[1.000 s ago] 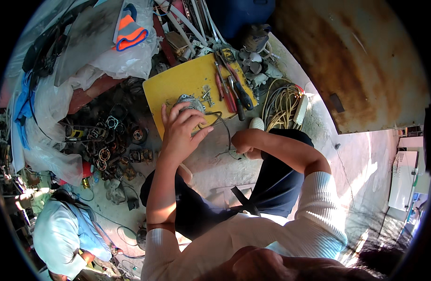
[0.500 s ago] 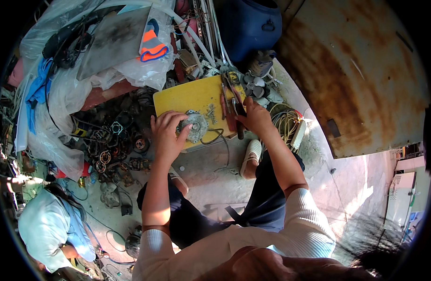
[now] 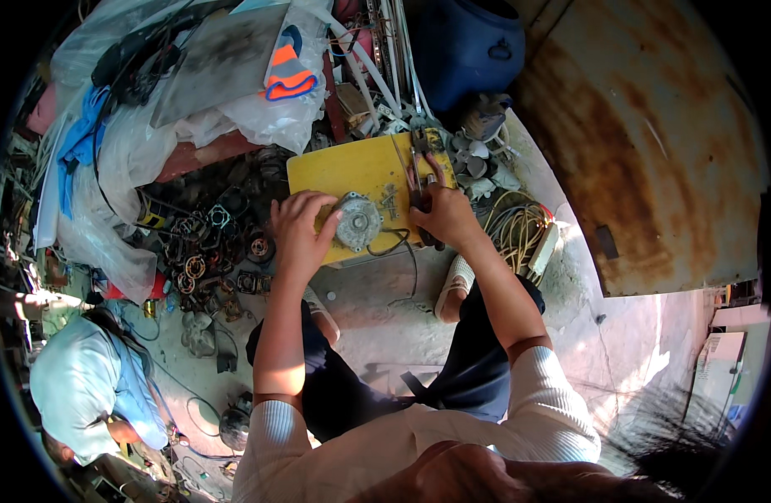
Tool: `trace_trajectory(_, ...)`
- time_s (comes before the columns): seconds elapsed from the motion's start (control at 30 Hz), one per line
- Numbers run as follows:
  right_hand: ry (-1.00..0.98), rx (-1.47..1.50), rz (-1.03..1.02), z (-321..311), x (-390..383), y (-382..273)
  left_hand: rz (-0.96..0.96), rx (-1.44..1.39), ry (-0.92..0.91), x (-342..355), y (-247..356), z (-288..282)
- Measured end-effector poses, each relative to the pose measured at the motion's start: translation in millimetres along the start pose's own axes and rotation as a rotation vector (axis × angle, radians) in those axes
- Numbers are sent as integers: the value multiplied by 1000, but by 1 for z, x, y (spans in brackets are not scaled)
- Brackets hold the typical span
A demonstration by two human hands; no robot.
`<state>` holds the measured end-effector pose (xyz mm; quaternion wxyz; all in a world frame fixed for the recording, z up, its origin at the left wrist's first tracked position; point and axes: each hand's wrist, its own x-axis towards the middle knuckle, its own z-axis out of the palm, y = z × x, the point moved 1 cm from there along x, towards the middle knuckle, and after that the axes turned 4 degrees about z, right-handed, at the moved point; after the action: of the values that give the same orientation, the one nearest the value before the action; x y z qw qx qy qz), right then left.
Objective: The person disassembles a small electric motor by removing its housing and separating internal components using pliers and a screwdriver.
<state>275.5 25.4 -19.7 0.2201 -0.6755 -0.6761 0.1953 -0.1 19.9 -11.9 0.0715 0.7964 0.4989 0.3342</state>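
A round grey metal motor housing (image 3: 358, 222) lies on a yellow board (image 3: 331, 166). My left hand (image 3: 299, 222) grips its left rim, thumb and fingertips at the edge. A dark cable (image 3: 398, 241) runs from the housing's lower right. Several small screws (image 3: 389, 201) lie to the right of it. My right hand (image 3: 446, 214) is curled over tool handles on the board's right side, and its fingers hide what they hold. Pliers (image 3: 420, 141) with reddish handles lie just beyond, beside a dark tool handle (image 3: 432, 178).
Coiled wire (image 3: 518, 226) lies right of the board, below a rusty metal sheet (image 3: 645, 142). A blue barrel (image 3: 469, 54) stands behind. Motor parts (image 3: 205, 243) are heaped at left, near plastic-covered goods (image 3: 121, 184). Another person (image 3: 83, 386) bends over at lower left.
My right hand has come left and nearer, over the tool handles. The pliers and tools have shifted. My left thumb has slid from the housing's face to its edge. The whole view has shifted slightly.
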Motion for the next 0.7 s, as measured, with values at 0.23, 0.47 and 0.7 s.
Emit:
trace_trajectory(0.23, 158, -40, -159, 28, 6, 3, 19, -11, -17, 3, 12, 2)
trace_trajectory(0.47, 23, -251, 191, -7, 2, 10, 0, 7, -23, -1, 7, -6)
trace_trajectory(0.7, -83, -255, 241, 1, 7, 20, 5, 15, -46, 0, 9, -6)
